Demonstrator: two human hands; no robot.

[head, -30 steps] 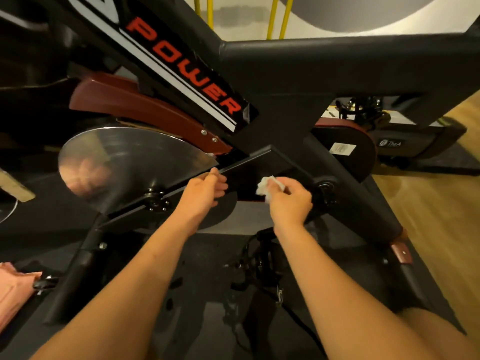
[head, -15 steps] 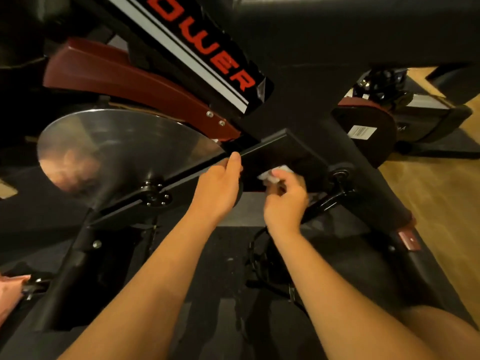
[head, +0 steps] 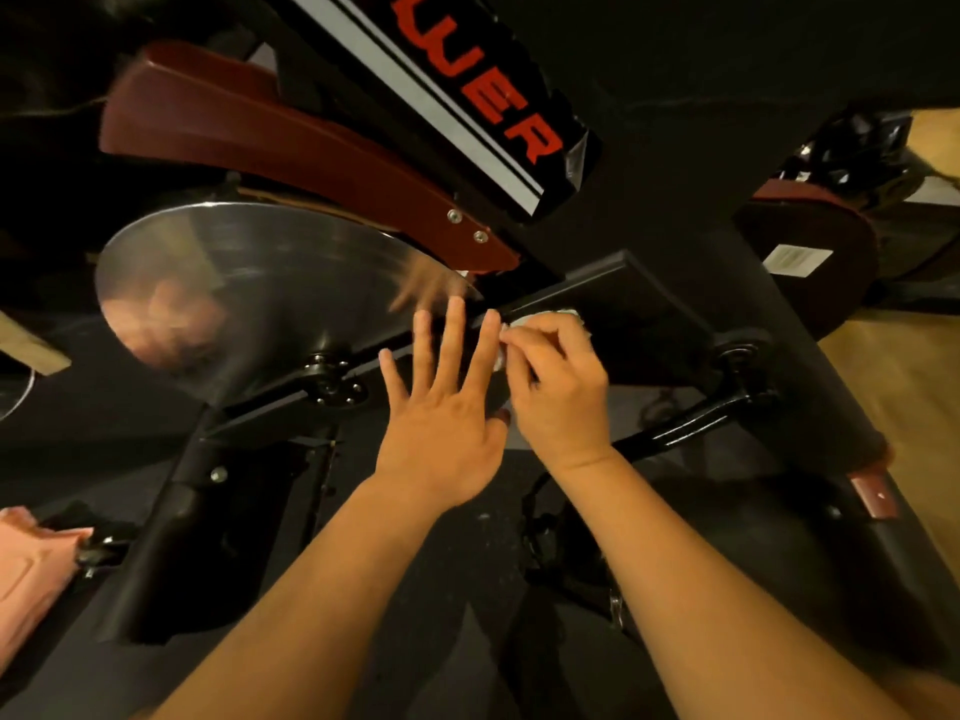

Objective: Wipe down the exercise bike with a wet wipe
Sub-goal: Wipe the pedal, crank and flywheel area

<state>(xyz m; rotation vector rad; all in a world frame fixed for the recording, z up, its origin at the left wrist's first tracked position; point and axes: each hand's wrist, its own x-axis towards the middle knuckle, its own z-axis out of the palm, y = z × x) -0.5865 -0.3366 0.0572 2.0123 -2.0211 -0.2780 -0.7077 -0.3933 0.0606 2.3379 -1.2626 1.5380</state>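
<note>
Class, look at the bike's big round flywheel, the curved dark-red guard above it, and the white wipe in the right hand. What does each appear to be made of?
Flywheel: probably polished metal, since it mirrors the hand and shows fine circular brush marks.
Dark-red guard: smooth, semi-gloss, held by two screws; painted metal or plastic, unclear.
Wipe: soft, crumpled, likely thin nonwoven cloth or paper, bunched in the right hand.

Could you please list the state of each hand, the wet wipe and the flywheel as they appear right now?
left hand: open, fingers spread, holding nothing
right hand: closed on the wipe
wet wipe: crumpled, pinched in the grip against the black bar
flywheel: bare and shiny, reflecting the fingers
</note>
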